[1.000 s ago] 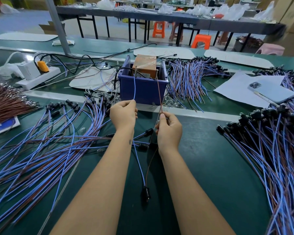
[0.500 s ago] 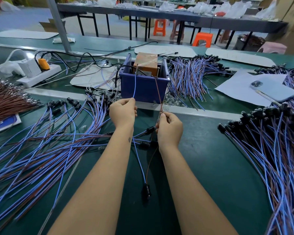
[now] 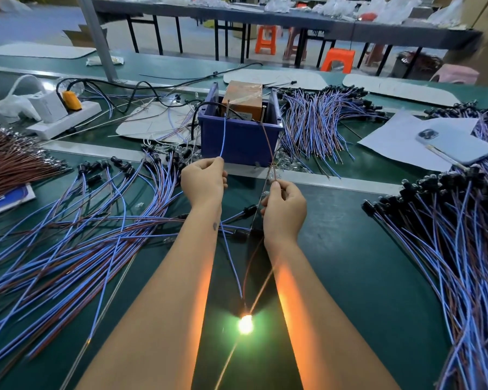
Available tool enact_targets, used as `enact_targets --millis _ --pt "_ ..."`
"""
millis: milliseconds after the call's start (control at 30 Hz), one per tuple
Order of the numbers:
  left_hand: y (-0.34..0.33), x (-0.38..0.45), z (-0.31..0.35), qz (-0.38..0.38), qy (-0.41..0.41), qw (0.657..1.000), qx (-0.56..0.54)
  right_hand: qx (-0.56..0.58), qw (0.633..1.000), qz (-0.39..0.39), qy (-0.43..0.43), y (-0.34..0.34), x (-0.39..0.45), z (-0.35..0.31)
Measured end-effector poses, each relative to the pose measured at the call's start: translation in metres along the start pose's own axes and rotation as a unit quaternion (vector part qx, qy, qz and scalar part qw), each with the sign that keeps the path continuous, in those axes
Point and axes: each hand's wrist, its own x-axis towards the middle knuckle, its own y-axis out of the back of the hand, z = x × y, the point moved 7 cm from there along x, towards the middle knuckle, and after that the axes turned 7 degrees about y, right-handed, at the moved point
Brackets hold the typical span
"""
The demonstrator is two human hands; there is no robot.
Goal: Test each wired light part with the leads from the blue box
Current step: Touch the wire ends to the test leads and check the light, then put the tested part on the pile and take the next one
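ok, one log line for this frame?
left hand: pinches blue wire | right hand: pinches brown wire | bulb: lit | blue box: behind hands

White power strip (image 3: 65,119) at left, phone (image 3: 457,146) on paper sheet (image 3: 392,142), orange stools (image 3: 338,60) behind

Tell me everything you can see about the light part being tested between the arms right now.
The light part is lit, a small bulb glowing bright yellow-white with a green halo on the dark green table, low between the forearms and casting orange light on them. Two thin wires rise from it: a blue wire to the left hand and a brown wire to the right hand. Each hand pinches its wire against a lead from the blue box.
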Motion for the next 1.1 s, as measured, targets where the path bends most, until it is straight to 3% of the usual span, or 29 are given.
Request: enact_targets --millis 767,933,1100 --pt "0.0 0.004 -0.003 -0.008 -0.003 1.0 -0.002 0.018 1.0 -0.002 0.0 0.001 -0.001 0.001" --pt "-0.017 -0.006 -0.005 -0.128 0.005 0.991 -0.038 0.037 0.999 -0.013 0.025 0.0 -0.003 -0.004" --pt "-0.047 -0.034 -0.004 -0.28 0.041 0.959 -0.02 -0.018 0.986 -0.119 0.112 -0.011 -0.01 -0.025"
